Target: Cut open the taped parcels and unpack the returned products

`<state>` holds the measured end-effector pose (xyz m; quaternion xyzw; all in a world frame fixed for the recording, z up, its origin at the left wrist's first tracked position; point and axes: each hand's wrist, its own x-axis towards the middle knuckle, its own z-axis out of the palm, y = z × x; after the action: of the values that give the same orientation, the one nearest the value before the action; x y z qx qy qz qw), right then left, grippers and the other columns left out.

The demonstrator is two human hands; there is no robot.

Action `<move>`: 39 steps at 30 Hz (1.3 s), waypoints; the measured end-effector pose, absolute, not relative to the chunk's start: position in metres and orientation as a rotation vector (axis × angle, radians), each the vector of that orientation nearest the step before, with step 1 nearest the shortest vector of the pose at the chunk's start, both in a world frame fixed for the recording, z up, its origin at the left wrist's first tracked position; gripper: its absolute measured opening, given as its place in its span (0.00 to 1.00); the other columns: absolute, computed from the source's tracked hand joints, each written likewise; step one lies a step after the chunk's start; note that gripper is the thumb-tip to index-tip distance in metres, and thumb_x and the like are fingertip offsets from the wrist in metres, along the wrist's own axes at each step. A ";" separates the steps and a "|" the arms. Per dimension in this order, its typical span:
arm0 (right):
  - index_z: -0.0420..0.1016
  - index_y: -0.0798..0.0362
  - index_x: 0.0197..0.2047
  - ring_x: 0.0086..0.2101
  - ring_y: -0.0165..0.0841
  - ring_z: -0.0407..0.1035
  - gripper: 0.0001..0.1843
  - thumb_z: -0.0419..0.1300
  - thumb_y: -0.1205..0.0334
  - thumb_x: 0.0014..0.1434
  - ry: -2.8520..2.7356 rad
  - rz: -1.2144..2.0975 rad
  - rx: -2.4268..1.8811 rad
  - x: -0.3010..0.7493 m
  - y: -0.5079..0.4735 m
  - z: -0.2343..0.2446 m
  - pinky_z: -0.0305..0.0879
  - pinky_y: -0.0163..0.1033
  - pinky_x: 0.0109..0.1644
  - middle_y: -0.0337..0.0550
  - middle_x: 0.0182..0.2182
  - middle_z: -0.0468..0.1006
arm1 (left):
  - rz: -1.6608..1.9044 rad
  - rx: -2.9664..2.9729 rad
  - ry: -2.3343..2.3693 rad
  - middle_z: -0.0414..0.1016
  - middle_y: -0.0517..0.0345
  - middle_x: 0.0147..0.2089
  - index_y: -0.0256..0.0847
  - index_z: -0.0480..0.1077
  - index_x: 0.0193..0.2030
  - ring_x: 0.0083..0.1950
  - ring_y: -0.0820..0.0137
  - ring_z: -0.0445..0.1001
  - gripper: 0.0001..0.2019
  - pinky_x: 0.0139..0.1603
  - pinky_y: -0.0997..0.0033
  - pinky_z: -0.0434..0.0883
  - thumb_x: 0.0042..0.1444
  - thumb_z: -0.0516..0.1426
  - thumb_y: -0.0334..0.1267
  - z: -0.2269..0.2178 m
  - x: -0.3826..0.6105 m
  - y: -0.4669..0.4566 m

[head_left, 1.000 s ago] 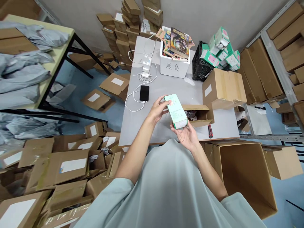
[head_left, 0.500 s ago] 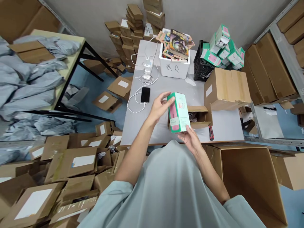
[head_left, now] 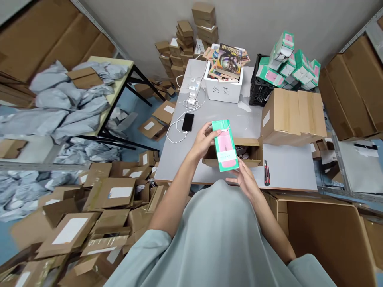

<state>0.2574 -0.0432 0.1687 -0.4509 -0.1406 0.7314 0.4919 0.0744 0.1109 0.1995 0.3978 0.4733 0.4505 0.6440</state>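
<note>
A green product box with a pink front panel [head_left: 224,145] is held upright between both hands over the near edge of the grey table [head_left: 284,163]. My left hand [head_left: 204,140] grips its top left corner with curled fingers. My right hand [head_left: 243,176] supports its lower end from below. Just behind the box lies a small open cardboard carton [head_left: 251,152] with dark contents inside.
A black phone [head_left: 188,121] on a white cable, a charger, a white bin of books [head_left: 225,83], a black crate with green boxes [head_left: 285,67], a closed carton [head_left: 293,115] and a utility knife [head_left: 266,174] share the table. Cartons litter the floor at left; a large open carton [head_left: 326,235] stands at right.
The green box has been turned in my hands, from its pale side to its pink front facing me. The camera view has shifted left, so everything sits further right.
</note>
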 end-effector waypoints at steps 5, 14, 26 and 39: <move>0.78 0.40 0.75 0.56 0.40 0.80 0.39 0.77 0.45 0.64 -0.657 1.543 -1.258 0.279 -0.048 0.170 0.89 0.40 0.47 0.46 0.66 0.82 | 1.083 1.029 1.248 0.84 0.52 0.56 0.46 0.78 0.53 0.55 0.56 0.82 0.27 0.46 0.67 0.78 0.47 0.75 0.50 0.201 0.089 0.109; 0.81 0.38 0.73 0.48 0.35 0.77 0.35 0.77 0.48 0.64 -0.796 1.408 -1.254 0.289 -0.055 0.185 0.87 0.39 0.54 0.46 0.56 0.77 | 0.909 0.929 1.416 0.80 0.54 0.39 0.44 0.78 0.42 0.41 0.60 0.78 0.23 0.36 0.67 0.72 0.52 0.73 0.59 0.188 0.114 0.113; 0.84 0.41 0.69 0.56 0.41 0.79 0.37 0.81 0.53 0.57 -0.771 1.309 -1.311 0.292 -0.054 0.202 0.86 0.40 0.54 0.48 0.62 0.80 | 0.931 1.001 1.459 0.80 0.56 0.39 0.44 0.78 0.43 0.39 0.63 0.77 0.23 0.38 0.68 0.70 0.56 0.71 0.61 0.184 0.121 0.109; 0.75 0.44 0.67 0.52 0.51 0.88 0.36 0.79 0.46 0.59 -0.334 1.672 -0.915 0.293 -0.048 0.162 0.90 0.46 0.39 0.48 0.52 0.90 | 1.140 1.240 1.256 0.86 0.47 0.56 0.46 0.86 0.53 0.57 0.55 0.81 0.26 0.53 0.63 0.77 0.58 0.73 0.63 0.216 0.105 0.107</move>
<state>0.2931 -0.0485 0.1620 -0.3895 -0.1422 0.7117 0.5671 0.1048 0.1066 0.2163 0.5119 0.5188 0.4709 0.4971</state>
